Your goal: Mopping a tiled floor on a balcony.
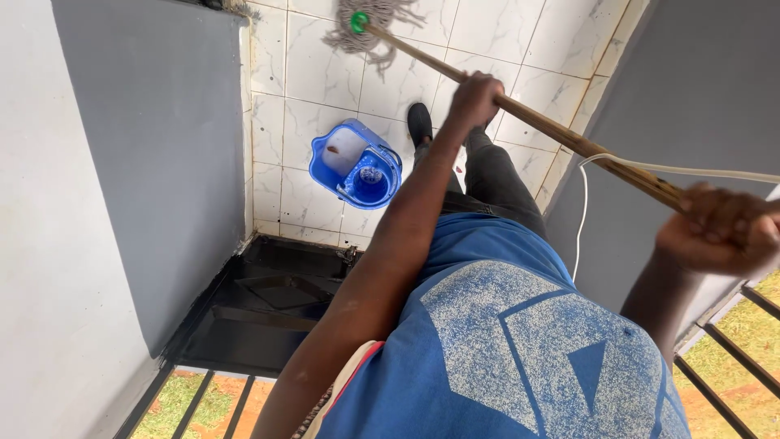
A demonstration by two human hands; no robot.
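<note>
Two hands, left hand (475, 97) and right hand (719, 228), grip one mop (561, 134); one bucket (357, 167)

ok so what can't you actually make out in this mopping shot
All in the head view:
- Mop head: its far part is cut off by the top edge.
- Inside of the blue bucket: too small to tell the water level.
- Right hand: blurred, so its finger grip on the wooden handle is unclear.
- The second foot: hidden behind the left hand and its arm; only one black shoe shows.
</note>
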